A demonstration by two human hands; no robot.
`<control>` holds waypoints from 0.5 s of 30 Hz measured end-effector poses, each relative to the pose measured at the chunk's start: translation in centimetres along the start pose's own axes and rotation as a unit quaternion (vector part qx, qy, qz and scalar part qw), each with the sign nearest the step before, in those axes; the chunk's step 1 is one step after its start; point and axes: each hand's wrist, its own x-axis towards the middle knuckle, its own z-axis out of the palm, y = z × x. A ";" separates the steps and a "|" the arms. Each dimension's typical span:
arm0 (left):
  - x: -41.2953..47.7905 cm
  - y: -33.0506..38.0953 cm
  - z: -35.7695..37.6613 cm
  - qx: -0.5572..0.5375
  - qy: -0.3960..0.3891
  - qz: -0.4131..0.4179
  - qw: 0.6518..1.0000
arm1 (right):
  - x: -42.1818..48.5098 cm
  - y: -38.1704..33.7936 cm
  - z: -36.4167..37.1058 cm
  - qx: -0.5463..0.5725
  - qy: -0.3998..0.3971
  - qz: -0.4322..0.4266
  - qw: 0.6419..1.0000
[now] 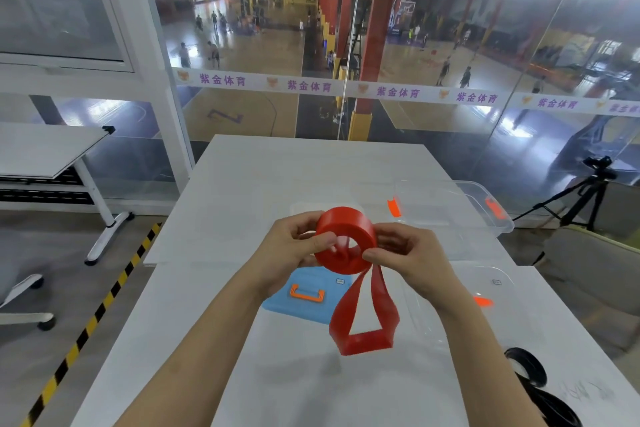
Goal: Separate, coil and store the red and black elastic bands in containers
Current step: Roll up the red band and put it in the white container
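Flat red elastic band (346, 239): your left hand (294, 248) and right hand (410, 253) are pinching its coil. Loose tail is hanging downward, nearer your right.

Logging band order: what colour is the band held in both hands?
The band is red; head view.

One wide-angle camera rides on the person's head, facing forward and tilted down. The fingers (301, 218) sit close below the lens, near the middle of the view. The white bench (277, 177) stretches away beyond the fingers to a glass wall (433, 45) far behind them, and straight lines bow near the view's edges.
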 end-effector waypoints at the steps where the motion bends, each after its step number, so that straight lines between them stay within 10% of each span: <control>1: 0.0 -0.1 0.0 0.009 -0.005 -0.006 1.000 | 0.0 -0.1 0.0 -0.005 0.000 -0.003 1.000; 10: 0.5 0.8 -0.7 0.304 -0.046 -0.004 0.951 | 0.0 -0.1 0.7 -0.140 -0.067 -0.017 0.988; 15: 0.2 0.5 -0.5 0.238 -0.010 0.051 0.970 | 0.0 -0.1 0.7 -0.073 -0.050 -0.020 0.996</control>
